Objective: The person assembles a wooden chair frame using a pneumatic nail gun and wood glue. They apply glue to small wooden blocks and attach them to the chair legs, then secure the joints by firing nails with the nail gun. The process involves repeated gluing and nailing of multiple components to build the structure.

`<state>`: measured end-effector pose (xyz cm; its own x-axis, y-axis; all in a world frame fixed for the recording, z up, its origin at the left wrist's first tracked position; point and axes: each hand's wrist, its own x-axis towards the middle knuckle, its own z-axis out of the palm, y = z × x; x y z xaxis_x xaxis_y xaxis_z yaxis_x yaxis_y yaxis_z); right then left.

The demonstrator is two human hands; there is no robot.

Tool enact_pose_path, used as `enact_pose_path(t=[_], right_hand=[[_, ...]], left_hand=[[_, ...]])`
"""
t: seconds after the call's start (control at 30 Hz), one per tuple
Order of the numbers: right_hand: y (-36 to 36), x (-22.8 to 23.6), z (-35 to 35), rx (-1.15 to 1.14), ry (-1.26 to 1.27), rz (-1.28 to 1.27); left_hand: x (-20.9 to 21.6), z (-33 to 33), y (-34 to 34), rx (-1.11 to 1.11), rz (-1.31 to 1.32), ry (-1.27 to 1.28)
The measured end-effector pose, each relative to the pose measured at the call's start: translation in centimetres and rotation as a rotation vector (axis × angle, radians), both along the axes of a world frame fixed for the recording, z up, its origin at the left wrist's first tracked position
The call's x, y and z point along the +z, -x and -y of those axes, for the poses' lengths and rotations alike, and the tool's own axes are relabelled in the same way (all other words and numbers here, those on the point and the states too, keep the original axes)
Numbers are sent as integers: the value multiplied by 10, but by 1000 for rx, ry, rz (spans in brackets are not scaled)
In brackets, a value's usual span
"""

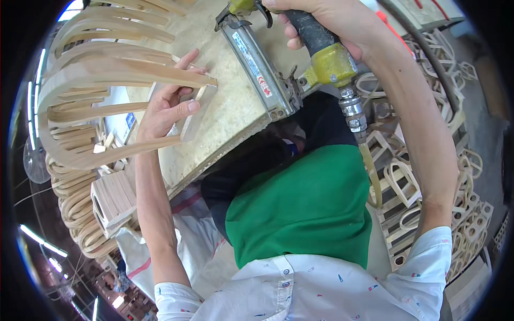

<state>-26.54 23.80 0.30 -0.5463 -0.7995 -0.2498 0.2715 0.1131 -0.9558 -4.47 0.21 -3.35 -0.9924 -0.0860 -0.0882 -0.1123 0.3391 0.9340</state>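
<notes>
My left hand is at the open end of a pale U-shaped bentwood frame. Its thumb presses by a short flat wooden crosspiece that spans the frame's two ends, and its fingers reach under the upper arm. Around the black grip of a yellow-green pneumatic nail gun my right hand is closed. The gun's long metal magazine lies over the bench, to the right of the frame and apart from it. A metal coupling joins the gun to an air hose.
Frame and gun are over a worn, pale workbench with a chipped near edge. More curved frames stand at the far left, and others are piled below. Grooved wooden blocks sit nearby. Many looped wooden pieces fill the right side.
</notes>
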Motion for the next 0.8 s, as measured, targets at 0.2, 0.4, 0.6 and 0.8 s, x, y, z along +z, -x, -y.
enact_pose_path(t=[0.2,0.4,0.6,0.8], right_hand=[[11,-28,20,22,-11,4],[-3,-23,10,-89,-60,-786],[-10,-37,2,-310,11,-1340],[-66,-12,-18,-132,67,-1077]], left_hand=[[1,-1,-8,98,21,-103],[5,0,-34,257,-105,-305],[37,-20,-67,513,-436,-453],[33,-72,-66,788,-576,-153]])
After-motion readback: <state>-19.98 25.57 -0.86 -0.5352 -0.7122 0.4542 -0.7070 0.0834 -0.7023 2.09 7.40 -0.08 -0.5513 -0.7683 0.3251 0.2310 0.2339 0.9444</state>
